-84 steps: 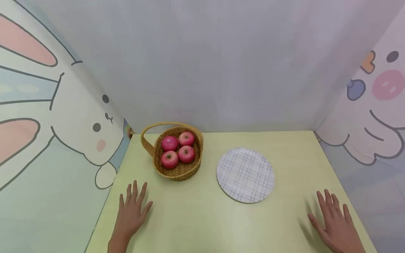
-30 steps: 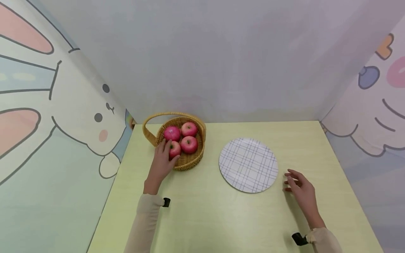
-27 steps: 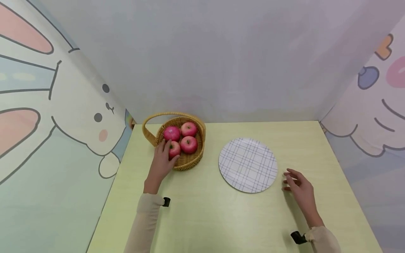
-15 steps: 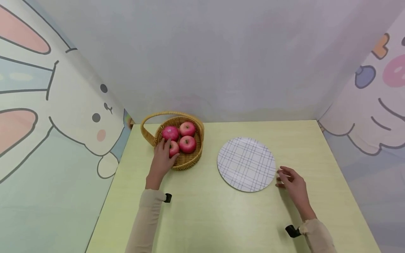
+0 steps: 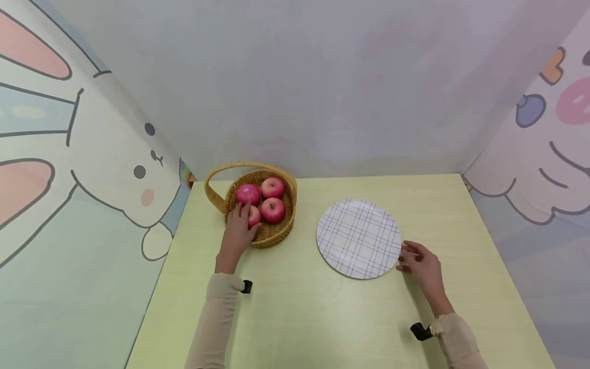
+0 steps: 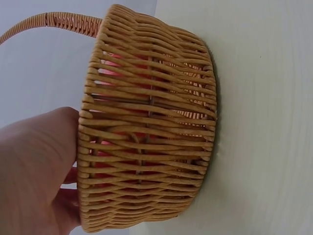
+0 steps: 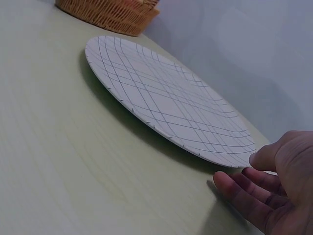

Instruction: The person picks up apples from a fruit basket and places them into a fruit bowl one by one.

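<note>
A brown wicker basket (image 5: 274, 241) with a tall handle stands at the back left, holding several red fruits. My left hand (image 5: 236, 233) reaches over its front rim, fingers and thumb curled round the front-left apple (image 5: 254, 216), which is partly hidden by the fingers. In the left wrist view the hand (image 6: 36, 161) goes behind the basket wall (image 6: 146, 122), so its fingertips are hidden. Right of the basket lies a round white plate (image 5: 357, 238) with blue checked lines. My right hand (image 5: 423, 267) is at its right rim, thumb (image 7: 264, 157) at the edge and fingers just beneath.
Beside the held apple are another apple (image 5: 273, 210), one behind it (image 5: 272, 188), and a darker pink fruit (image 5: 248, 194). Pale yellow table (image 5: 295, 318) extends in front of basket and plate. Cartoon-printed walls (image 5: 110, 169) and a plain back wall (image 5: 322, 102) enclose it.
Both hands rose from the table sides. The left reached the apple in the basket and stayed there. The right moved left to the plate's rim. Basket and plate keep their places.
</note>
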A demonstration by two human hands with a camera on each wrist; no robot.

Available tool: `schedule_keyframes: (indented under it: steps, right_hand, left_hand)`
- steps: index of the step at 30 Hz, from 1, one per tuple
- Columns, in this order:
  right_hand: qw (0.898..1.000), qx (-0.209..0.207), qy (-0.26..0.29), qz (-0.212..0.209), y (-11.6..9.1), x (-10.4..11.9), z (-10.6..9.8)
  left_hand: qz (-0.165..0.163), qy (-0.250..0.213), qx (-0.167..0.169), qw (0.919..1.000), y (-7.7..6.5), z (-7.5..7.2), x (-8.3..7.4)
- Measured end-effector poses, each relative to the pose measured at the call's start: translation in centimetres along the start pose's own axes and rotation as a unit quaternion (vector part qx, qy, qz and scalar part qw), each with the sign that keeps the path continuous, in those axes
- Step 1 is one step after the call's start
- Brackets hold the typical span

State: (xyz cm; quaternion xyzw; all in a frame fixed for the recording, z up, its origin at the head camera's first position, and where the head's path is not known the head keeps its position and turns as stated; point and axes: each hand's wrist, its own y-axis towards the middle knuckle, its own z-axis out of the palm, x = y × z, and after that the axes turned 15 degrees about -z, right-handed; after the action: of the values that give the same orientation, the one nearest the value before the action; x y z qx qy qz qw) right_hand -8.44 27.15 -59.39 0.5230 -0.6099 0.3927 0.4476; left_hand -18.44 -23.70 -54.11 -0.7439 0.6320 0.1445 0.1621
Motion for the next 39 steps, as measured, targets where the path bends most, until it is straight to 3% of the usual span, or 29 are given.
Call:
schedule_keyframes:
  steps: [9,18,27,39]
  right_hand:
    - [1.000,-0.022,0.001,0.009,0.0,0.4,0.7]
    - [0.999,-0.051,0.000,0.009,-0.3,0.6,1.4]
    - [0.997,-0.057,-0.040,0.019,0.0,0.9,1.6]
    - [0.998,-0.051,-0.036,0.020,0.5,0.4,1.6]
  left_hand:
    - [-0.002,0.002,-0.008,1.0000,0.4,0.2,-0.1]
    - [-0.018,0.020,0.008,0.9996,0.7,0.3,-0.2]
    - [-0.013,0.011,-0.006,0.9998,0.8,0.3,-0.1]
    - [-0.009,0.002,-0.017,0.9998,0.5,0.3,-0.2]
